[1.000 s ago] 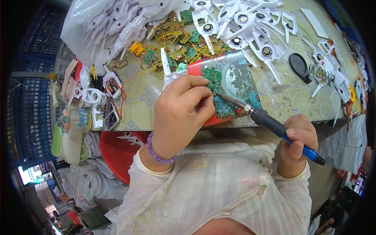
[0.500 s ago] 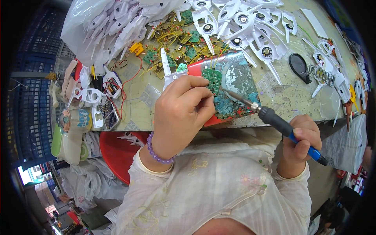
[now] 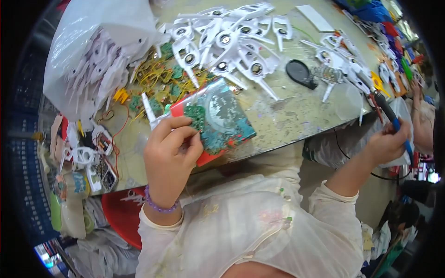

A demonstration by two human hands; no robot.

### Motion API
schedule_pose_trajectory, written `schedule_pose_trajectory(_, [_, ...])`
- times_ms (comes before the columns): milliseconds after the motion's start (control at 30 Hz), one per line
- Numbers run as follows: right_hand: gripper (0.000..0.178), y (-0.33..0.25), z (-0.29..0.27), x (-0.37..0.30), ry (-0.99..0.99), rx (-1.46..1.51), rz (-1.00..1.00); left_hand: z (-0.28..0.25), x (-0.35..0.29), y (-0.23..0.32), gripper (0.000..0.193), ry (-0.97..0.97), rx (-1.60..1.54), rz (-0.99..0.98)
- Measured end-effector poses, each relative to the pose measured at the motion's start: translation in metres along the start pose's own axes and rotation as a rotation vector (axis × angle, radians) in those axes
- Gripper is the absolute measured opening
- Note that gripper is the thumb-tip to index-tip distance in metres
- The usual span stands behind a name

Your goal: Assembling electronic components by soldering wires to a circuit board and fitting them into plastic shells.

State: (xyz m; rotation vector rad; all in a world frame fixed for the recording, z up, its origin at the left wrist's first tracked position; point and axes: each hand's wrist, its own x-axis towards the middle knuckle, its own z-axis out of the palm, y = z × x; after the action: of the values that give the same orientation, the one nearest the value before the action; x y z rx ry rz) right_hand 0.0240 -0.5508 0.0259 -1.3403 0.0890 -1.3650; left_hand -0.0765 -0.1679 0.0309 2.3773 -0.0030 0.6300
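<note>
My left hand [image 3: 172,147], a bead bracelet on its wrist, is closed in a pinch at the near edge of a small green circuit board [image 3: 196,116]. The board rests over a worn red and blue-grey pad [image 3: 227,113] at the table's front edge; the pinching fingertips are partly hidden. Far to the right, my right hand [image 3: 391,141] is wrapped round the blue and black handle of a soldering iron [image 3: 395,123]. The iron is held near the table's right edge, its tip pointing away from me, apart from the board.
Beyond the pad lie tangled boards with yellow wires [image 3: 162,76] and a heap of white plastic housings [image 3: 232,44]. A clear bag of white parts [image 3: 97,65] is at left. A black oval piece [image 3: 300,73] and a metal coil [image 3: 327,73] lie at right, a red stool [image 3: 118,215] below.
My right hand has carried the soldering iron away from the board, out to the far right. My left hand stays pinched at the board. The whole view has turned and shifted.
</note>
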Motion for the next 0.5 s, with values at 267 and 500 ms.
schedule_pose_trajectory(267, [0.02, 0.004, 0.021, 0.011, -0.173, -0.031, 0.075, 0.0, 0.001, 0.007, 0.008, -0.018, 0.014, 0.032])
schedule_pose_trajectory(500, [0.029, 0.037, 0.063, -0.034, -0.676, -0.286, 0.15, -0.002, -0.001, 0.003, 0.008, -0.063, -0.018, 0.014])
